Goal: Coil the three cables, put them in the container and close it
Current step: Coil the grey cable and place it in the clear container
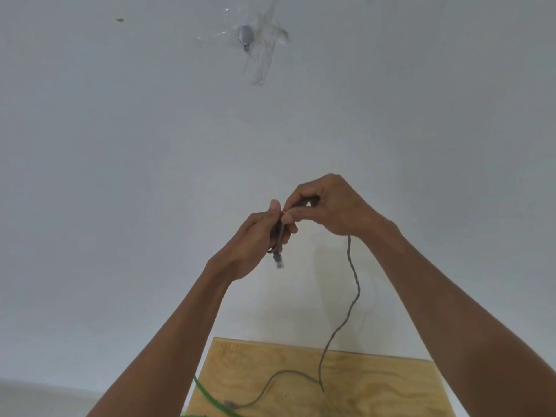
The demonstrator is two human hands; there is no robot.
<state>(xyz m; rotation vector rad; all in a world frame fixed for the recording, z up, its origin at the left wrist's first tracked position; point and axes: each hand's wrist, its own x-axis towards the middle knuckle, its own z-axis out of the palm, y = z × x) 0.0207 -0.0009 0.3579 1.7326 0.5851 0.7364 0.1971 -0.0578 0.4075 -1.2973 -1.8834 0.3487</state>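
Both hands are raised in front of a white wall, holding a grey cable (355, 299). My left hand (255, 245) grips the cable near one end, and its clear plug (279, 261) hangs below the fingers. My right hand (328, 206) pinches the cable just beside the left hand. From the right hand the cable drops in a long curve to the wooden table (376, 383), where its other end (230, 403) lies. A green cable (207, 397) crosses the table's left front corner. No container is in view.
A grey hook (245, 36) is fixed to the wall high up under clear tape. The table's back edge meets the wall. A strip of floor or ledge shows at the lower left.
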